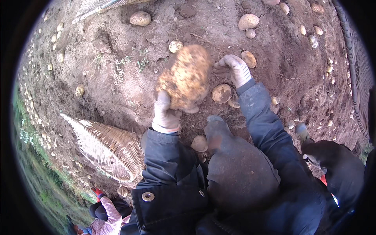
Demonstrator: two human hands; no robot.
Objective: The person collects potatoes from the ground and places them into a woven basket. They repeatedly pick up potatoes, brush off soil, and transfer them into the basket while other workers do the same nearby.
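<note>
My left hand (166, 114), in a pale glove, grips the lower end of a large, knobbly, soil-covered potato (188, 76), raised above the ground. Motion blurs the potato's surface. To its right is my right hand (233, 69), also gloved, with fingers bent and no object visible in them. Just below that hand a round potato (221, 93) lies on the soil, and a smaller, partly soiled potato (248, 59) rests beside its wrist. Another pale potato (199, 143) lies next to my knee.
A wicker basket (110, 147) lies tilted at lower left; parts of other baskets show at the top left and right edge. Several potatoes, including one (140, 18), dot the loose soil. One person (107, 213) crouches at lower left, another (335, 170) at lower right.
</note>
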